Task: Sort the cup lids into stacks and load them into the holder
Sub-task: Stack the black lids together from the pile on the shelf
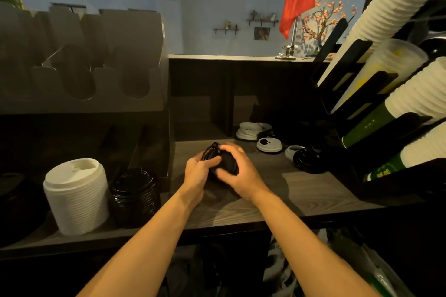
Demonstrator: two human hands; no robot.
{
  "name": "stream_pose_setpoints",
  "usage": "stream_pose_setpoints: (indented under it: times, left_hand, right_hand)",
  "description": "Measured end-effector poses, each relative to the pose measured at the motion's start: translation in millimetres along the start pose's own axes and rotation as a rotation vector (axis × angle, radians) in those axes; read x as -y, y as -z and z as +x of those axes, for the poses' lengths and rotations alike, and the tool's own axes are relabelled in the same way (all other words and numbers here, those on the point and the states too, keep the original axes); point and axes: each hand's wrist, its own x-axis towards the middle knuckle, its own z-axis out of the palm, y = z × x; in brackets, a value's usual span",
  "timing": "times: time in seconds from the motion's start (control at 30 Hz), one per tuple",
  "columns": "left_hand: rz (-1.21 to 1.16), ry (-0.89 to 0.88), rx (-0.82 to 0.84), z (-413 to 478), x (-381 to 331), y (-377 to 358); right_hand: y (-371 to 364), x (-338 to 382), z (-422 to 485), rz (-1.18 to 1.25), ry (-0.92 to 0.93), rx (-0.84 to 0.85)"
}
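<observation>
Both hands meet mid-tabletop (313, 190), and the left hand (200, 169) and right hand (237, 171) have their fingers wrapped around a small stack of black lids (223, 160), one lid tilted up at its far side. Toward the near left corner stand a white lid stack (76, 196) and a black lid stack (134, 196). Loose lids (269, 144) lie toward the far right.

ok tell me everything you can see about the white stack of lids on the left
The white stack of lids is a tall, neatly nested column of matte plastic-looking sip lids, its sides ribbed by the rims. The top lid shows a raised dome with a drinking slot. It leans slightly and rests on the wooden counter at the left, right beside a shorter black lid stack; whether they touch is unclear. Neither of the hands touches it.
</observation>
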Motion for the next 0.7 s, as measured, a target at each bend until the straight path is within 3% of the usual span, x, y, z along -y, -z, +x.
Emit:
stream_pose_setpoints:
  times: [0.1,0.2,0.4,0.47,0.57,0.7]
  left_hand:
    - [0.031,0.037,0.064,0,0,-2]
    - [0.065,0.036,0.095,1,1,-5]
    - [0.047,0.034,0.128,5,11,-30]
    - [0.053,0.013,0.104,5,18,-55]
    - [0.028,-0.008,0.075,10,33,-96]
    - [0.115,-0.045,0.056,24,47,-127]
  right_hand:
    - [7,-4,2,0.238,-0.174,-0.187]
    - [12,-9,0,0.206,-0.197,-0.175]
    - [33,-17,-11,0.190,-0.207,-0.351]
    - [51,-24,-18,0.044,-0.177,-0.430]
    - [86,-44,-27,-0.410,-0.064,-0.584]
    - [121,-66,-34,-0.741,-0.293,-0.573]
